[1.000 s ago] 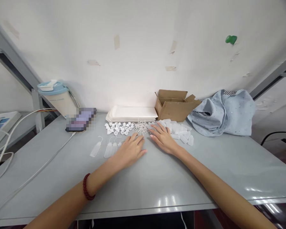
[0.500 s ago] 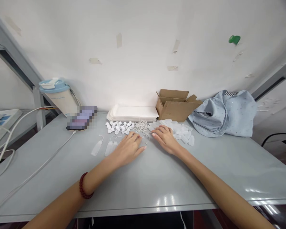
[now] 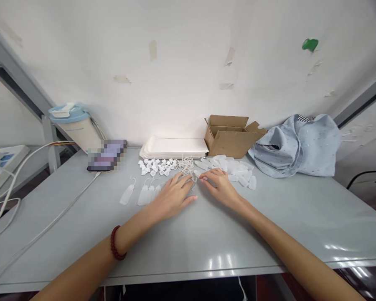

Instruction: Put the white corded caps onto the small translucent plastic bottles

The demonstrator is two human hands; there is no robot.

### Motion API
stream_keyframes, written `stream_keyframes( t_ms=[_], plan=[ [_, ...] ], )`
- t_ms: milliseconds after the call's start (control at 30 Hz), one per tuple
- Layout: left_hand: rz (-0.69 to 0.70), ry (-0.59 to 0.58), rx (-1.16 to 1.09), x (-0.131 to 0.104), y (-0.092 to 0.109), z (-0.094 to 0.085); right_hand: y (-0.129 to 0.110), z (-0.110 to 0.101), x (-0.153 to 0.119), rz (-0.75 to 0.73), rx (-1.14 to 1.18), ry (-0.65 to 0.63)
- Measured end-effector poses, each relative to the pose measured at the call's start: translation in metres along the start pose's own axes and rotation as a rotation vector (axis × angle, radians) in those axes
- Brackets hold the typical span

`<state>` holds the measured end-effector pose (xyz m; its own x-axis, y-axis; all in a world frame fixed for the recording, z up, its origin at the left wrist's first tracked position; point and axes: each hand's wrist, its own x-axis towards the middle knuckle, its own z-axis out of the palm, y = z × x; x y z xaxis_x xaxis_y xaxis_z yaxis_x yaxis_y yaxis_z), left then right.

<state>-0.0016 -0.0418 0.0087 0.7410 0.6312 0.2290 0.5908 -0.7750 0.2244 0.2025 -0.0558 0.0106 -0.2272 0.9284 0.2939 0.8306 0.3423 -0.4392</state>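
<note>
My left hand [image 3: 174, 196] hovers low over the middle of the table, its fingers spread near a pile of white strings [image 3: 186, 165]. My right hand [image 3: 221, 187] has thumb and forefinger pinched on a small translucent bottle [image 3: 197, 173], largely hidden by the fingers. More translucent bottles [image 3: 238, 168] lie loose behind and right of my right hand. Small white caps [image 3: 156, 166] are scattered left of the strings. Left of my left hand, several bottles with strings [image 3: 143, 195] lie in a row, one bottle [image 3: 127, 194] apart from them.
White flat sleeves [image 3: 177, 146] are stacked by the wall beside an open cardboard box [image 3: 232, 140]. A blue cloth [image 3: 315, 146] lies at the right. A phone [image 3: 106, 156] on a cable and a lidded cup [image 3: 81, 129] stand at the left.
My left hand has shifted slightly right, toward my right hand, with its fingers more spread. A bottle now shows at my right fingertips.
</note>
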Motion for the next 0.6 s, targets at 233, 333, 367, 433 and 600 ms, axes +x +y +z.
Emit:
stream_keyframes(
  t_ms=[233,333,367,433,600],
  plan=[
    [-0.063,-0.022,0.069,0.001,-0.001,-0.003,0.001,-0.004,0.000,0.035,0.116,0.087],
    [-0.092,-0.027,0.088,0.000,-0.002,-0.002,-0.003,-0.007,-0.001,0.077,0.182,0.124],
    [-0.095,-0.018,0.087,-0.001,-0.003,-0.001,-0.005,-0.008,-0.002,0.085,0.197,0.134],
    [-0.092,0.004,0.076,-0.001,-0.003,-0.001,-0.007,-0.008,-0.003,0.086,0.215,0.148],
    [-0.076,0.028,0.041,-0.001,-0.004,-0.003,-0.009,-0.007,-0.005,0.073,0.235,0.145]
  ],
)
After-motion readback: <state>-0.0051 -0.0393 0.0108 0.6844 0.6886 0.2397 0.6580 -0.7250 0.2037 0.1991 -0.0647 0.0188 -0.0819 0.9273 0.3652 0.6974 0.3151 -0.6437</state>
